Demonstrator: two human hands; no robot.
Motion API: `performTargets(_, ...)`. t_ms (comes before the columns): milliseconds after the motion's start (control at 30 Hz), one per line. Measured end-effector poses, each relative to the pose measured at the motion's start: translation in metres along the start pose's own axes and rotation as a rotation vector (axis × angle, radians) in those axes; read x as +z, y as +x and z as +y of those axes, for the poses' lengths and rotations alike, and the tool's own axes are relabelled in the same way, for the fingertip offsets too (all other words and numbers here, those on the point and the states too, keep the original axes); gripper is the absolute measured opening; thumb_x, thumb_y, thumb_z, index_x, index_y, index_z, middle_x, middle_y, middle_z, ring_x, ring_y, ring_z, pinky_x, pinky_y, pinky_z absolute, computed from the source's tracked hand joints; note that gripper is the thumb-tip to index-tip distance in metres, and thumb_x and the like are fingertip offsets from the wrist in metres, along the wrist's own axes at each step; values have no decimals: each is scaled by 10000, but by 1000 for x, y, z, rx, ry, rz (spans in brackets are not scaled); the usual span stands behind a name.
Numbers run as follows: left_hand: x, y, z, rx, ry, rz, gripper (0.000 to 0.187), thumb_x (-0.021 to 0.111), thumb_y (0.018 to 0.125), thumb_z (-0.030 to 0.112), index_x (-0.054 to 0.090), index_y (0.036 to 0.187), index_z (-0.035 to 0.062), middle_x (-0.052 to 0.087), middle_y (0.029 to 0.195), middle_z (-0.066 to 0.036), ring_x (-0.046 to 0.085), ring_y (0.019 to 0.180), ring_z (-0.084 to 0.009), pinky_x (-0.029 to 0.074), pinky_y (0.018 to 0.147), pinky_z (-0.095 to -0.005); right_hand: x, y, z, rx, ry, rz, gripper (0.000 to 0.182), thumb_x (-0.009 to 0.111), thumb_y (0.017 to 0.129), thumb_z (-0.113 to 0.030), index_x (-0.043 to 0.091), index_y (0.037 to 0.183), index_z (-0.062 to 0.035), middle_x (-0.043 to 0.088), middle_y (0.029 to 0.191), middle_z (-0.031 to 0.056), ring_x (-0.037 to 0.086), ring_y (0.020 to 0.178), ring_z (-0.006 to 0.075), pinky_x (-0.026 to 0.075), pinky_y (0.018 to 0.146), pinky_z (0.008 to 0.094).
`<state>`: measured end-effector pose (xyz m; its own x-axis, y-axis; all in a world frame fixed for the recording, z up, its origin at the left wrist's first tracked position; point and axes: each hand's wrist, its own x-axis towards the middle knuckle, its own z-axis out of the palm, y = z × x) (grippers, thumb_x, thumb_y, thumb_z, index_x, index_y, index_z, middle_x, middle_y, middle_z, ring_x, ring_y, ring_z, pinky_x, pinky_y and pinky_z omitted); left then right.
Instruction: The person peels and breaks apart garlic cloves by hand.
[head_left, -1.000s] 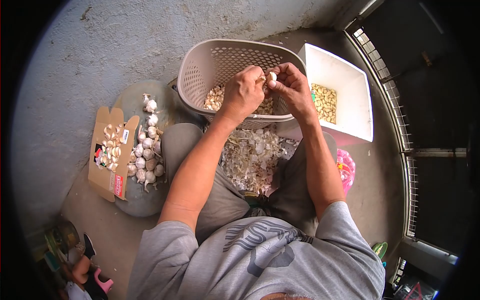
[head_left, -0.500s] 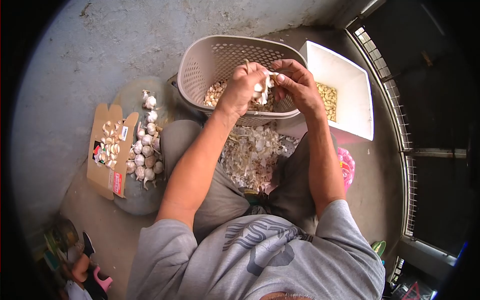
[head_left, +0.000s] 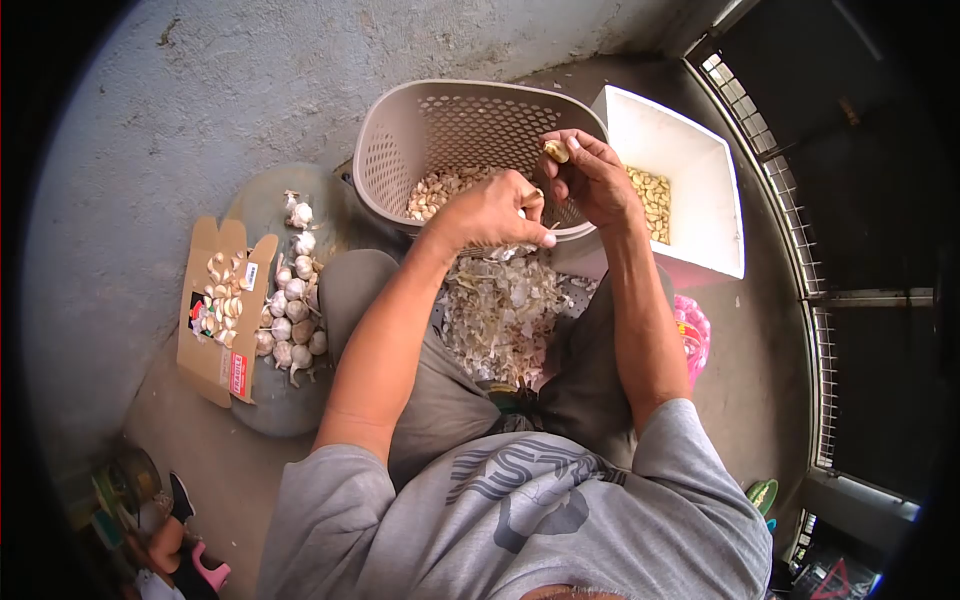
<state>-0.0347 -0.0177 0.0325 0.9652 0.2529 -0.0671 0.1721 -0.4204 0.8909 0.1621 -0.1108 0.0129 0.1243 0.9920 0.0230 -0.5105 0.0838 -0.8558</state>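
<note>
My right hand [head_left: 594, 178], over the right side of the beige basket [head_left: 385, 115], pinches a yellowish garlic clove [head_left: 556, 151]. Near the basket's front rim, my left hand [head_left: 498, 212] is closed with its fingers turned down; garlic and papery skin show partly beneath and between the fingers. Unpeeled cloves [head_left: 436, 187] lie inside the basket. Below the hands, between the knees, is a heap of garlic skins [head_left: 500, 310]. Peeled cloves [head_left: 652, 200] rest in the white foam box [head_left: 690, 140] at the right.
Several garlic bulbs [head_left: 298, 310] and a cardboard piece [head_left: 205, 365] with loose cloves [head_left: 222, 297] lie on a round surface at the left. A pink bag [head_left: 692, 335] is beside the right knee. Another person's leg [head_left: 166, 540] shows at the lower left.
My left hand has moved down and toward the basket's front rim, away from my right hand. The white garlic piece between both hands is no longer there; a clove now shows in my right hand.
</note>
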Motion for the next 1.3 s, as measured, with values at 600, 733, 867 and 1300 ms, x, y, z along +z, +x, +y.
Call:
performTargets(600,3,12,-2,43,-239,591,213,741,924,204,693,925,-3,723,797,-100,661,714,-148,537,669,-342,0,-1,3,-7,-23,25,239,642,996,-75,671,1217,10,721,1028,77,686,863,144,588,759,283)
performTargets(733,5,7,6,83,-88,642,176,712,924,168,694,954,-4,707,803,-159,692,715,-221,533,671,-366,5,-2,6,-30,-117,4,300,670,970,-51,655,1262,17,722,1087,82,685,922,151,582,799,299)
performTargets(867,6,6,5,79,-11,659,163,668,942,161,711,967,6,708,809,-180,711,743,-304,541,684,-404,4,-1,4,-92,-146,-9,325,703,925,-8,653,1245,26,720,1094,92,683,950,161,575,801,311)
performTargets(1300,4,9,3,11,-23,682,219,618,974,190,681,944,-18,700,770,-166,696,708,-246,533,673,-381,2,1,10,-131,-254,61,367,748,856,58,684,1213,8,731,1014,92,693,883,146,583,767,272)
